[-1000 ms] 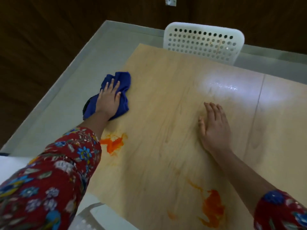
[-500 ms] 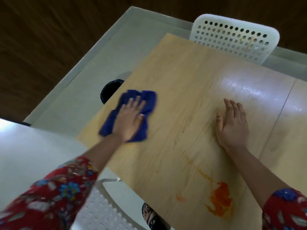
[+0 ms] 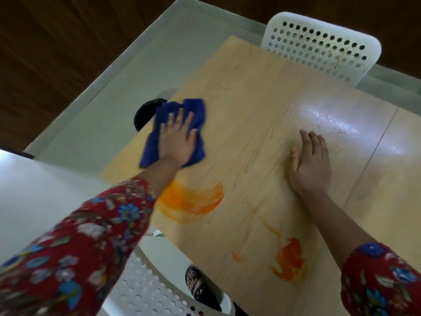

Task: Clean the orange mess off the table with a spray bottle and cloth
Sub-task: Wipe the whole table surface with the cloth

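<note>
My left hand (image 3: 177, 137) presses flat, fingers spread, on a crumpled blue cloth (image 3: 196, 112) near the left edge of the light wooden table (image 3: 250, 92). Just below the cloth lies a smeared orange arc (image 3: 191, 201), partly covered by my left sleeve. A thicker orange blotch (image 3: 289, 261) with small streaks sits near the front edge. My right hand (image 3: 309, 165) rests palm down on bare wood to the right, holding nothing. No spray bottle is in view.
A white perforated chair (image 3: 323, 49) stands at the table's far side, and another white perforated chair (image 3: 145, 286) at the near side. A black round object (image 3: 143, 112) sits on the floor by the left edge. A sandalled foot (image 3: 196, 283) shows under the table.
The left hand and cloth have swept over the left orange blob, which now appears as a wide smeared arc. The right hand has stayed flat in place. The camera has shifted.
</note>
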